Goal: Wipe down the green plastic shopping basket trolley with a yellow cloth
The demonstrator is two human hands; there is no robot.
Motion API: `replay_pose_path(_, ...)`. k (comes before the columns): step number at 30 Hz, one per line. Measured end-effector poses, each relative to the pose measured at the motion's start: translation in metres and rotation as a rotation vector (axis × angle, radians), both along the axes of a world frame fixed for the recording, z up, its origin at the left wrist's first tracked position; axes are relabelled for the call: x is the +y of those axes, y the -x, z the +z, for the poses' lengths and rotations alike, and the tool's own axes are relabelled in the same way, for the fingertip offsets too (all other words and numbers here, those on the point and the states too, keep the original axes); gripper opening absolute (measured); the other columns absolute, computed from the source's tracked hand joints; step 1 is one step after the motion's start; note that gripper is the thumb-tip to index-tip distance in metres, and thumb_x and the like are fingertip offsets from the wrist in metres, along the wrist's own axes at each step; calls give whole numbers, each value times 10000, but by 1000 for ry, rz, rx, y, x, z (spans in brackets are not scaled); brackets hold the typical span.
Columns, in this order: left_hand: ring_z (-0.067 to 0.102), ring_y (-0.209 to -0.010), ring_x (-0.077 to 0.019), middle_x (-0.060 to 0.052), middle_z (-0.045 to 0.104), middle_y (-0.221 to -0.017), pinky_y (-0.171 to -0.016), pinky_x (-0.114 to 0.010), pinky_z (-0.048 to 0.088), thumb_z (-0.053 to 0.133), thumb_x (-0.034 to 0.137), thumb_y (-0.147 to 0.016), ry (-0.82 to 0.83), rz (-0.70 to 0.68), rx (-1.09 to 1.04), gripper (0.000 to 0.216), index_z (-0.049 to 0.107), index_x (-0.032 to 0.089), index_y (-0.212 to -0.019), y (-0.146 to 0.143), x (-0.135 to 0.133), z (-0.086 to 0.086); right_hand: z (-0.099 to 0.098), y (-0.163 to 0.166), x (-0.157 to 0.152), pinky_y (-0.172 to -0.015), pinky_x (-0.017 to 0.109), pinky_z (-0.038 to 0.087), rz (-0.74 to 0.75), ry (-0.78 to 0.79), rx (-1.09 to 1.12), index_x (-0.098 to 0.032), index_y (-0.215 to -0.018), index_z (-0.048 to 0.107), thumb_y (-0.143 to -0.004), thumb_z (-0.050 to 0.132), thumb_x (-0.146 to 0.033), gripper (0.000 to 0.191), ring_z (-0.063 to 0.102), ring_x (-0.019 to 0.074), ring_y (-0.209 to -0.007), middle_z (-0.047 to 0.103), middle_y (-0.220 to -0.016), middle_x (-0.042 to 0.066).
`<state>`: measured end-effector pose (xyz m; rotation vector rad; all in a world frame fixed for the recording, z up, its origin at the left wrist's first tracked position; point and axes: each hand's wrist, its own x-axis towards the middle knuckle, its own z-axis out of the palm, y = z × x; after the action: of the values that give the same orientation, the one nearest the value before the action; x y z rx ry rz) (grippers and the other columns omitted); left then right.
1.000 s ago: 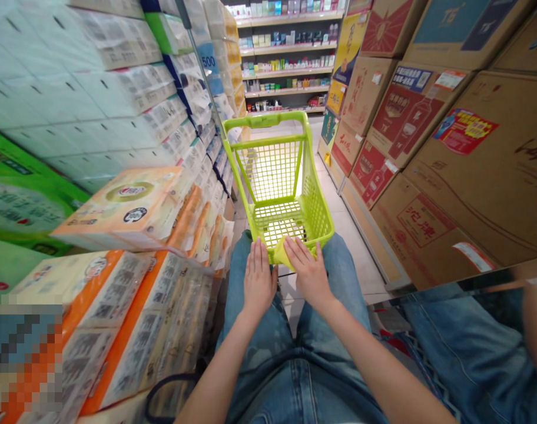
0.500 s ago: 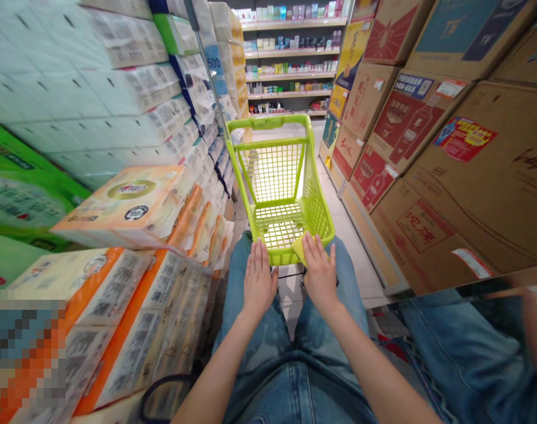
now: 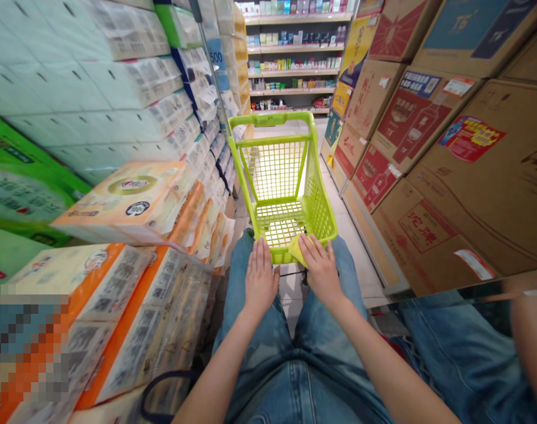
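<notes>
A lime-green shopping cart (image 3: 265, 205) with a grid basket stands right in front of my knees. My left hand (image 3: 260, 277) lies on the near left corner of its rim, fingers stretched out and close together, with nothing visible in it. At the near right side, my right hand (image 3: 322, 274) presses a yellow cloth (image 3: 297, 252) against the rim. Part of that cloth sticks out to the left of the fingers; the rest is hidden under them. The basket holds no goods that I can see.
Packs of tissue paper (image 3: 127, 188) are stacked high along the left. Cardboard boxes (image 3: 454, 176) form a wall on the right. Shelves of small bottles (image 3: 295, 65) stand at the aisle's far end. Another person's jeans (image 3: 463, 347) show at lower right.
The right hand has shifted slightly along the rim, and more of the yellow cloth shows beside its fingers. My left hand stays on the rim's left corner.
</notes>
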<state>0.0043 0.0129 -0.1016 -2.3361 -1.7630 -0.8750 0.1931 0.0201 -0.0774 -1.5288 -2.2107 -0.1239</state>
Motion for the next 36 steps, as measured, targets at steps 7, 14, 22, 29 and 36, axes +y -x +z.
replay_pose_path(7, 168, -1527, -319, -232, 238, -1624, -1182, -526, 332, 452, 200, -958, -6, -7, -8, 796, -28, 102, -1584, -1, 1, -1, -2, -43, 15, -1195, 618, 216, -244, -36, 84, -205, -1550, 296, -746, 376, 34, 843, 311, 248, -1487, 445, -1556, 101)
replay_pose_path(14, 166, -1528, -311, -233, 239, -1623, -1178, -527, 341, 455, 198, -956, -21, -9, -16, 798, -27, 101, -1584, 1, 1, -2, -5, 51, -1, -1227, 536, 202, -154, -10, 131, -95, -1549, 295, -799, 371, 15, 762, 191, 276, -1525, 348, -1609, 113)
replay_pose_path(22, 137, -1536, -285, -230, 263, -1616, -1199, -504, 319, 466, 151, -933, -7, -7, 10, 800, 5, 87, -1584, 4, -1, -1, 0, 72, -3, -1236, 500, 164, 21, 5, 60, -96, -1532, 334, -854, 379, -14, 684, 231, 235, -1516, 365, -1599, 115)
replay_pose_path(29, 152, -1533, -294, -222, 244, -1625, -1193, -506, 324, 481, 219, -960, 2, 16, 27, 822, -42, 95, -1582, 0, 0, -1, 5, 3, 4, -1235, 538, 105, 12, -8, -22, -151, -1527, 350, -805, 368, 20, 742, 313, 209, -1488, 428, -1564, 107)
replay_pose_path(36, 148, -1534, -296, -216, 235, -1630, -1203, -499, 309, 490, 209, -954, 6, 17, 44, 847, -71, 94, -1579, 0, 1, 0, 6, -46, 16, -1209, 611, 175, -218, -6, 14, -194, -1524, 351, -726, 388, 30, 830, 325, 228, -1485, 423, -1571, 80)
